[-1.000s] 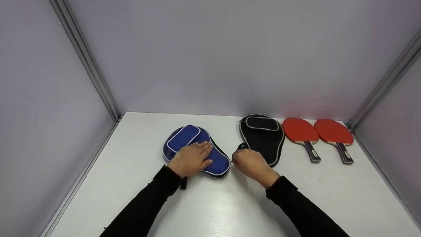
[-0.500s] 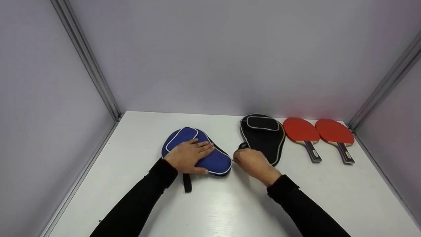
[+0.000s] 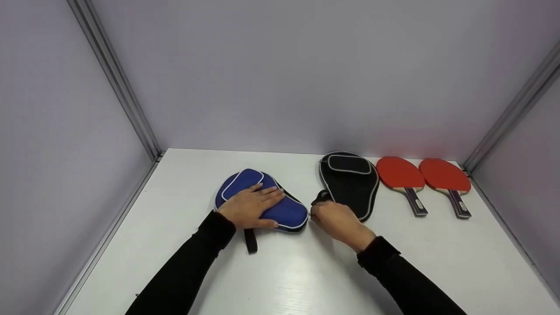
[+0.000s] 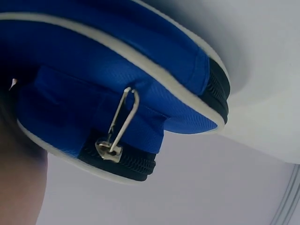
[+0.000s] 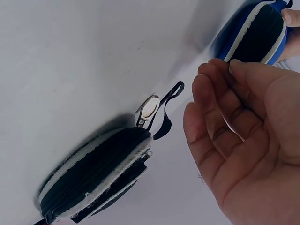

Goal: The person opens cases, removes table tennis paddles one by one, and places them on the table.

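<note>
A blue table tennis bat case (image 3: 288,214) with white piping lies on the white table. My left hand (image 3: 251,208) rests flat on it, fingers spread and thumb near its front edge. At the narrow end, my right hand (image 3: 337,221) pinches the zipper pull (image 3: 310,214) between thumb and forefinger; the fingertips mostly hide it. In the right wrist view, thumb and forefinger of the right hand (image 5: 253,126) meet right at the case's dark zipper side (image 5: 258,35). The left wrist view shows a metal zipper pull (image 4: 110,150) on the front pocket.
A black bat case (image 3: 356,188) with a wrist strap (image 3: 322,195) lies just beyond my right hand. Two red table tennis bats (image 3: 400,173) lie side by side farther right. A black strap (image 3: 250,241) sticks out from the blue case. Grey walls enclose the table.
My left hand has slid slightly left and spread its thumb. The blue case has shifted a little, its strap showing more. My right hand stays at the narrow end, moved barely right.
</note>
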`<control>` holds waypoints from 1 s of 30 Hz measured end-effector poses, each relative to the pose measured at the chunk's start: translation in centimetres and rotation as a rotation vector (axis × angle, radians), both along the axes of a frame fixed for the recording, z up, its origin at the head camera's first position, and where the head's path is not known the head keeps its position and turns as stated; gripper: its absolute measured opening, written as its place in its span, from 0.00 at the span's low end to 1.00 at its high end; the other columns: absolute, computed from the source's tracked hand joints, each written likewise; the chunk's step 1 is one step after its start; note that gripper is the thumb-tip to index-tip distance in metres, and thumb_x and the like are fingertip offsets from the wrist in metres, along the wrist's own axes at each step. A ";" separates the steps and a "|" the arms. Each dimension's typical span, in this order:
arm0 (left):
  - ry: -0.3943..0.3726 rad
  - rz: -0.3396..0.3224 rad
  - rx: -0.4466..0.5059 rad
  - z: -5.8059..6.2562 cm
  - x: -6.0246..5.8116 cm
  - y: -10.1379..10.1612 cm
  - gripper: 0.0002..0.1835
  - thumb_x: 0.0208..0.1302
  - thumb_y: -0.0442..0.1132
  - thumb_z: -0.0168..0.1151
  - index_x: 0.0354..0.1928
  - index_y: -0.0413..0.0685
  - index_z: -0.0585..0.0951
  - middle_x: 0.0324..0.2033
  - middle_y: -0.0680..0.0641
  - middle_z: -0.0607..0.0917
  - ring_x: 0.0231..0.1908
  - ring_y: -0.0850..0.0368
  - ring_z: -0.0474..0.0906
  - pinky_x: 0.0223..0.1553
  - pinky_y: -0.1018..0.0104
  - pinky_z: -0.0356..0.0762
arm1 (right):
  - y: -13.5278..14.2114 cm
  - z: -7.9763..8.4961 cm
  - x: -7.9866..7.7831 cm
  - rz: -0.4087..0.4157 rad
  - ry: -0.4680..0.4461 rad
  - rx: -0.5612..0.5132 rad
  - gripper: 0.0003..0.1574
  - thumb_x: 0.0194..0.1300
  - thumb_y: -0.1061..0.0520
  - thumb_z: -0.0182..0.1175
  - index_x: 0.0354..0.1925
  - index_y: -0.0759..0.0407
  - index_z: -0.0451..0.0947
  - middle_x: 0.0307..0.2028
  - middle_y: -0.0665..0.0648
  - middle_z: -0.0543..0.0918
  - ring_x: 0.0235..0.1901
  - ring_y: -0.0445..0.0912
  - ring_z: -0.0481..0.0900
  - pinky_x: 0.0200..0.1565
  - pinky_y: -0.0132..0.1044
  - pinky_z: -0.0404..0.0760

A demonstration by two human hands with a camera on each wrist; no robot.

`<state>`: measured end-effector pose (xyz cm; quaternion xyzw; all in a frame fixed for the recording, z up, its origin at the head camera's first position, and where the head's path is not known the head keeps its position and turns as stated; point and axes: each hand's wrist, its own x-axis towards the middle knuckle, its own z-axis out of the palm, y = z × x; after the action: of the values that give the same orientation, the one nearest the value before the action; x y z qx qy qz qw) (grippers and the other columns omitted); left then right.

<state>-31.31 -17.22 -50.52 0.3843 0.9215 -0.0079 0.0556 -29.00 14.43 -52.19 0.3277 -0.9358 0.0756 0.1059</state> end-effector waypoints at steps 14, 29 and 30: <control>-0.004 0.024 -0.006 -0.2 -1.4 0.4 0.49 0.89 0.71 0.55 0.96 0.51 0.59 0.95 0.49 0.62 0.96 0.48 0.56 0.98 0.42 0.52 | -0.5 0.1 1.0 0.029 0.021 0.048 0.07 0.74 0.62 0.78 0.36 0.58 0.90 0.35 0.57 0.93 0.36 0.56 0.94 0.32 0.54 0.93; -0.055 0.045 0.031 -1.0 -2.7 0.8 0.50 0.89 0.70 0.56 0.97 0.50 0.58 0.96 0.47 0.61 0.96 0.47 0.55 0.98 0.41 0.50 | -2.9 0.0 2.5 0.049 0.050 0.051 0.09 0.76 0.59 0.78 0.36 0.56 0.91 0.31 0.58 0.94 0.30 0.54 0.94 0.28 0.51 0.91; -0.058 0.048 0.024 -0.9 -2.6 0.9 0.50 0.89 0.71 0.55 0.97 0.50 0.57 0.96 0.47 0.60 0.96 0.47 0.54 0.99 0.41 0.49 | -3.2 0.0 2.5 0.044 0.048 0.058 0.09 0.76 0.59 0.79 0.35 0.57 0.90 0.30 0.59 0.94 0.29 0.54 0.93 0.28 0.51 0.91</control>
<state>-33.92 -16.36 -51.44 0.3630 0.9284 0.0155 0.0780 -26.45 11.20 -52.19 0.3530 -0.9272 0.0431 0.1174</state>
